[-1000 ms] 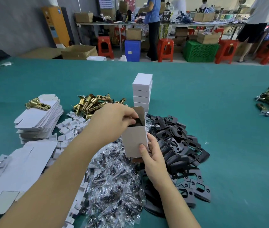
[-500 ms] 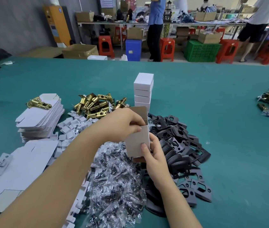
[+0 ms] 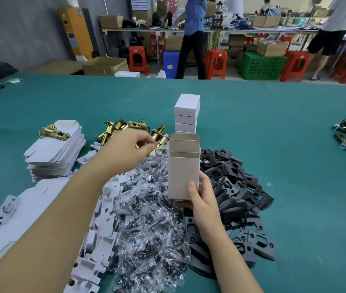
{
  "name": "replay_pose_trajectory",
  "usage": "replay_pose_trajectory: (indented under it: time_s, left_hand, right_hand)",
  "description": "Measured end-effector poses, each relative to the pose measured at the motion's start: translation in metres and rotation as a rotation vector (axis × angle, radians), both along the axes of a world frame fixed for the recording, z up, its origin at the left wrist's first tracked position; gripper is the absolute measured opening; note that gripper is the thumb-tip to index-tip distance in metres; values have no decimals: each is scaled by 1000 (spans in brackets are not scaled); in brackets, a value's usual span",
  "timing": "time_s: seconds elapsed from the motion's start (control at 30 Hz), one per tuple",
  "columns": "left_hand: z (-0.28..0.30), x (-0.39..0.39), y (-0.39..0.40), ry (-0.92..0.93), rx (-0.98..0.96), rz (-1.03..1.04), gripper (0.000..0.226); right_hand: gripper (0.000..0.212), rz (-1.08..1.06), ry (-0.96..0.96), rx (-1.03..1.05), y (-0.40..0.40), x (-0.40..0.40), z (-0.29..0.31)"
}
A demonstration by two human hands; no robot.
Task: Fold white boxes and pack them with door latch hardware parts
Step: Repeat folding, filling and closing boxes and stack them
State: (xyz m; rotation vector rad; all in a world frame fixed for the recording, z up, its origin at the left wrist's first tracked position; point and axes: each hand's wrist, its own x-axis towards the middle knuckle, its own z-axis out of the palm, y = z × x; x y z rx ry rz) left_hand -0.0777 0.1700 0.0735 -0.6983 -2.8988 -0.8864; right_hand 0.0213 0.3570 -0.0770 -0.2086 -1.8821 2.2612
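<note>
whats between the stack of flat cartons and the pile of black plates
In the head view, white card inserts and clear screw bags lie between the flat cartons and black plates.

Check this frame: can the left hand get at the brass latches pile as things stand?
Probably yes. The left hand hovers right beside the brass latches, nothing lying between; the right hand holds the open box off to the side.

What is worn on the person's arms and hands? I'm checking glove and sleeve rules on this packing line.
Nothing shows: the left hand and right hand are bare, without gloves, rings or watch, and both forearms are uncovered up to the frame edge, no sleeves in view.
</note>
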Motion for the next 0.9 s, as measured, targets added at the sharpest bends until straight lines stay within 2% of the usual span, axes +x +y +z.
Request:
replay_pose_trajectory:
  time_s: [0.1, 0.17, 0.33, 0.67, 0.9]
  left_hand:
    - [-20, 1, -10, -141, -290, -59, 12]
    - [-35, 5, -9, -152, -378, -76, 16]
    - [-64, 16, 12, -120, -400, -139, 28]
    - [-92, 16, 35, 63, -557, -110, 39]
    - [-93, 18, 39, 212, -681, -144, 35]
  right_hand:
    - [42, -20, -12, -3, 1, -1, -1]
    - [34, -43, -18, -8, 1, -1, -2]
    - [35, -70, -43, -37, 1, -2, -1]
    - [34, -75, -30, -50, 2, -2, 0]
    - [35, -74, -37, -55, 1, -2, 2]
